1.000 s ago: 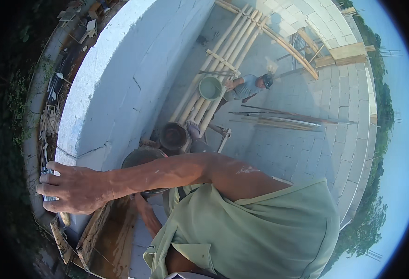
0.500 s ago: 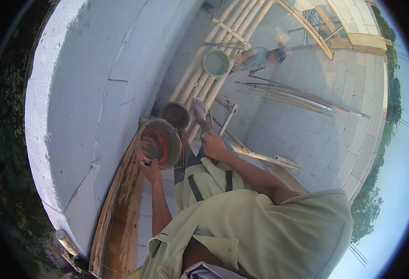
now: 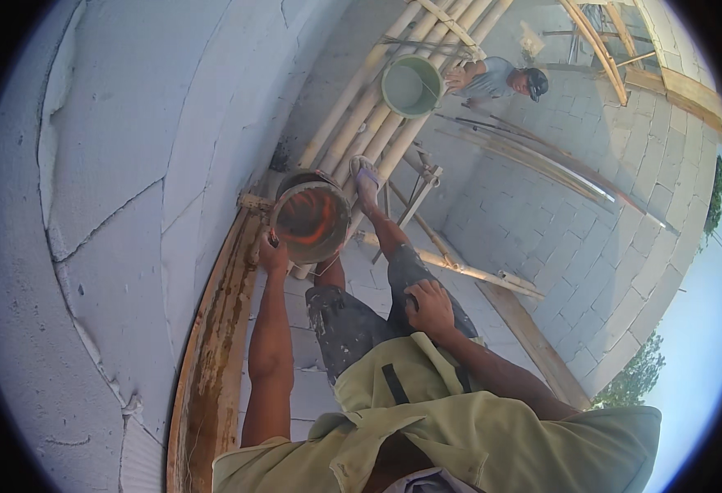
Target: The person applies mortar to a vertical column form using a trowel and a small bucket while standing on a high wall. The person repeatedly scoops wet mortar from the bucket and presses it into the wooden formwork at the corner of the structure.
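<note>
Blockwork (image 3: 574,238), bucket (image 3: 310,222) in left grip (image 3: 274,254)

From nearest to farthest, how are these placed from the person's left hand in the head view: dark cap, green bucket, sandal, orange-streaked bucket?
1. Orange-streaked bucket: held by the left hand.
2. Sandal: up and right.
3. Green bucket: farther up, same side.
4. Dark cap: farthest, toward upper right.
</note>
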`<state>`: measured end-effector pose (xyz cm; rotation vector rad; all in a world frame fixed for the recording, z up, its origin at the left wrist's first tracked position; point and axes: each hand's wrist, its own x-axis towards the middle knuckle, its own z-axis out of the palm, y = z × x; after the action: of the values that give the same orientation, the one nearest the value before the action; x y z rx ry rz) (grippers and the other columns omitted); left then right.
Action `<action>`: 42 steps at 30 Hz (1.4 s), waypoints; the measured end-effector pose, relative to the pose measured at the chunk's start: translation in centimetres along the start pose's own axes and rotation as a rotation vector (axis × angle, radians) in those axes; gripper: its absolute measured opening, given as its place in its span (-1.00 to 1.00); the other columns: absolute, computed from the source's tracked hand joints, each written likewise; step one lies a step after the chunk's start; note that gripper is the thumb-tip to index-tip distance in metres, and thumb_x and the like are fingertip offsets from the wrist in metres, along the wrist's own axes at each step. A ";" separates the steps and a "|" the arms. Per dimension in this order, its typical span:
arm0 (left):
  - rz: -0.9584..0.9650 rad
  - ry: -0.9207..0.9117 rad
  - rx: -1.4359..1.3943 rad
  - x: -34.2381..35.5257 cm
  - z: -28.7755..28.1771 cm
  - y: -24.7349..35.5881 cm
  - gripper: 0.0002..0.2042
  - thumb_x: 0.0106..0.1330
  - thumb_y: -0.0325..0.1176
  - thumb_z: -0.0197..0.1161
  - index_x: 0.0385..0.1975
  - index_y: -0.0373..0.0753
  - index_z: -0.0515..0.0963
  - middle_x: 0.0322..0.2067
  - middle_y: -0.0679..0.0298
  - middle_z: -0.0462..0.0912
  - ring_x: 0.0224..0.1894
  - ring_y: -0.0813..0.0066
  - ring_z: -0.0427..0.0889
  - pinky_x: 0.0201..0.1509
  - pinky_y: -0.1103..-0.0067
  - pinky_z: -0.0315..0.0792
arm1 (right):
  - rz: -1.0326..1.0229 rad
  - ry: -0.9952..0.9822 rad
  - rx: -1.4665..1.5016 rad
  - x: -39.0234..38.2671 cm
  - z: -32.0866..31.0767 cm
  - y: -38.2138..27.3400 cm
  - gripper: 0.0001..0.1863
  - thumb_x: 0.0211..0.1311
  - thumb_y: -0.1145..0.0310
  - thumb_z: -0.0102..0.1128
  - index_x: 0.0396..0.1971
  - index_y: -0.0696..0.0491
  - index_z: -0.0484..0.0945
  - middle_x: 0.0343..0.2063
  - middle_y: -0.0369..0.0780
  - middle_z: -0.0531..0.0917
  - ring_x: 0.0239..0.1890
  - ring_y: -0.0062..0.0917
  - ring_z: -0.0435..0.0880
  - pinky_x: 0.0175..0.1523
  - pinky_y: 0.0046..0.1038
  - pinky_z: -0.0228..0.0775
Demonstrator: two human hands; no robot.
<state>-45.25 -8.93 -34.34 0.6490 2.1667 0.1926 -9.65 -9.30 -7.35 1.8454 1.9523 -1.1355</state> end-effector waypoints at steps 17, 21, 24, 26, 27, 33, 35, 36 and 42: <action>-0.381 -0.012 -0.528 11.5 14.0 -13.2 -0.29 0.28 -0.37 0.45 0.40 -0.41 0.29 0.28 -0.09 0.51 0.34 0.07 0.49 0.34 0.24 0.43 | 0.144 -0.056 0.129 1.8 2.0 2.4 -0.82 0.06 0.43 0.34 -0.28 -0.02 0.65 -0.35 -0.23 0.56 -0.22 -0.26 0.58 -0.12 -0.22 0.43; -0.350 -0.272 -0.728 8.6 15.1 -10.4 -0.36 0.24 -0.44 0.43 0.34 -0.36 0.39 0.21 0.04 0.58 0.20 0.19 0.59 0.27 0.33 0.44 | 0.183 -0.074 0.115 1.4 2.2 3.3 -0.83 0.06 0.42 0.34 -0.29 0.00 0.65 -0.35 -0.22 0.57 -0.22 -0.26 0.59 -0.11 -0.22 0.44; -0.260 -0.373 -0.615 7.9 13.5 -6.3 -0.32 0.16 -0.41 0.42 0.33 -0.43 0.42 0.26 -0.04 0.55 0.25 0.18 0.55 0.29 0.35 0.39 | 0.182 -0.063 0.126 1.3 1.9 3.3 -0.83 0.07 0.42 0.33 -0.28 0.00 0.65 -0.34 -0.23 0.58 -0.21 -0.26 0.60 -0.09 -0.23 0.46; -0.150 -0.379 -0.478 6.2 12.6 -2.1 -0.29 0.12 -0.34 0.42 0.33 -0.43 0.43 0.28 -0.08 0.53 0.28 0.10 0.55 0.33 0.33 0.39 | 0.179 -0.047 0.142 1.2 1.6 3.0 -0.82 0.08 0.41 0.33 -0.27 0.01 0.65 -0.34 -0.23 0.59 -0.21 -0.26 0.60 -0.08 -0.23 0.47; -0.096 -0.265 -0.275 5.2 12.1 -0.1 -0.22 0.08 -0.24 0.43 0.35 -0.43 0.41 0.30 -0.11 0.50 0.31 0.02 0.52 0.36 0.29 0.38 | 0.195 -0.039 0.168 1.3 1.5 2.8 -0.79 0.09 0.40 0.34 -0.23 0.00 0.64 -0.32 -0.24 0.60 -0.21 -0.27 0.61 -0.09 -0.22 0.48; 0.023 0.076 -0.150 -2.4 3.6 7.2 -0.38 0.08 -0.15 0.45 0.08 -0.46 0.55 -0.08 -0.05 0.71 -0.02 0.01 0.69 0.14 0.28 0.48 | 0.277 0.026 0.347 2.0 0.0 1.2 -0.55 0.17 0.21 0.39 0.05 -0.02 0.56 -0.21 -0.19 0.62 -0.15 -0.31 0.65 -0.02 -0.23 0.52; -0.004 -0.244 -0.344 -7.6 -1.7 15.2 -0.37 0.13 -0.21 0.40 0.17 -0.48 0.52 -0.02 0.01 0.71 -0.02 0.18 0.70 0.14 0.36 0.49 | 0.365 0.090 0.420 2.1 -0.9 3.2 -0.35 0.32 0.03 0.38 0.27 0.10 0.45 0.04 -0.14 0.61 -0.02 -0.32 0.64 0.12 -0.29 0.50; 0.033 -0.230 -0.493 -9.7 -4.6 16.5 -0.47 0.16 -0.27 0.40 0.08 -0.48 0.56 -0.11 0.09 0.72 -0.12 0.30 0.68 0.04 0.41 0.50 | 0.319 0.114 0.442 2.9 -1.3 3.2 -0.35 0.32 0.03 0.38 0.27 0.10 0.45 0.04 -0.14 0.61 -0.02 -0.32 0.64 0.12 -0.29 0.50; 0.013 -0.297 -0.539 -19.3 -15.1 24.0 -0.69 0.22 -0.37 0.46 -0.10 -0.40 0.65 -0.32 0.27 0.71 -0.30 0.51 0.64 -0.12 0.50 0.52 | 0.408 -0.227 1.738 6.5 -8.8 3.3 -0.25 0.39 -0.16 0.27 0.29 0.16 0.40 0.02 -0.09 0.66 0.01 -0.35 0.68 0.21 -0.20 0.49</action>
<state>-37.84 2.96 -3.05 0.3522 1.7198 0.6217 -4.84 1.09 -6.74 2.1315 -0.0058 -3.0135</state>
